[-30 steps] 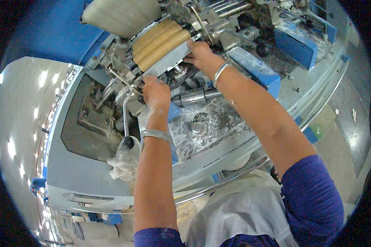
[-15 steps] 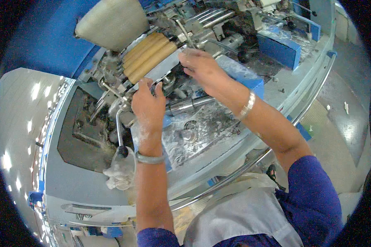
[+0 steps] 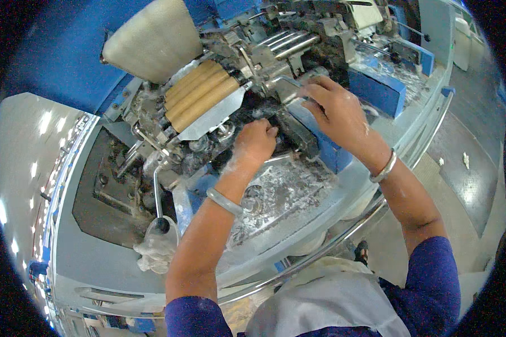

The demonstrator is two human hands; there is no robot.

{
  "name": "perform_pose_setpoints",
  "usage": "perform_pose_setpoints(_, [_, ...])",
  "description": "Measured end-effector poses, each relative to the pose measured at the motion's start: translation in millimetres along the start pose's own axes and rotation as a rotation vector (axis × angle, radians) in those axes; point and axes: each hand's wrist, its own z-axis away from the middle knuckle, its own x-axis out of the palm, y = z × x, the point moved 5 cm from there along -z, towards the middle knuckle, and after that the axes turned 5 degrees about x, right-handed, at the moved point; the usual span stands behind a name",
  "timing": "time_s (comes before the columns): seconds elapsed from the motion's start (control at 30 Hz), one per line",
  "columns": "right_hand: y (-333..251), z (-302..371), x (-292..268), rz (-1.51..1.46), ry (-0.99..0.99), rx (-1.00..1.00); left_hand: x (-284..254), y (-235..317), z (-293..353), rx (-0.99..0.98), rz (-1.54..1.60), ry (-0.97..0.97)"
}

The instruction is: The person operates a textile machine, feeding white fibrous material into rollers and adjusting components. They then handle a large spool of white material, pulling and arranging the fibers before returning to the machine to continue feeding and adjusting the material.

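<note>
My left hand (image 3: 256, 140) is closed, low over the dark, lint-covered works below a bank of tan ribbed rollers (image 3: 202, 95). Whatever its fingers hold, if anything, is too small or hidden to make out. A pale smooth plate (image 3: 216, 115) lies along the rollers' near edge, apart from the hand. To the right, my right hand (image 3: 337, 109) curls its fingers over the end of a bent metal lever (image 3: 287, 82). The lever's tip is hidden under the fingers. A large cream yarn cone (image 3: 154, 42) stands tilted behind the rollers.
Another lever with a black knob (image 3: 162, 226) hangs at the left, beside a wad of white fibre (image 3: 154, 250). Blue blocks (image 3: 376, 92) stand at the right. A metal rail (image 3: 298, 261) curves along the machine's front. White fluff coats the flat tray (image 3: 281, 196).
My left hand has left the rollers' near edge and come right and toward me. My right hand has moved right, from the plate to the lever's end. The plate is now more fully exposed.
</note>
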Motion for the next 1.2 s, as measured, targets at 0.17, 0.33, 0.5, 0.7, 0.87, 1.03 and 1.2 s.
perform_pose_setpoints(0.17, [4, 1, 4, 0.056, -0.029, -0.001, 46, -24, -12, -0.110, -0.014, -0.195])
perform_pose_setpoints(0.33, [1, -2, 3, 0.043, -0.026, -0.005, 81, -46, -31, -0.045, 0.126, -0.142])
perform_pose_setpoints(0.5, [2, 0, 4, 0.015, -0.008, 0.012, 54, -29, -8, -0.080, -0.030, 0.038])
perform_pose_setpoints(0.7, [3, 1, 2, 0.033, -0.024, 0.037, -8, 23, 25, 0.075, -0.316, 0.139])
perform_pose_setpoints(0.87, [6, 4, 3, 0.032, -0.033, 0.022, -54, 42, 68, 0.149, -0.305, 0.260])
perform_pose_setpoints(1.03, [5, 4, 3, 0.076, -0.049, 0.020, -36, 48, 98, 0.289, -0.186, -0.207])
perform_pose_setpoints(1.2, [1, 1, 3, 0.126, -0.095, 0.040, -18, 16, 51, -0.010, 0.481, -0.136])
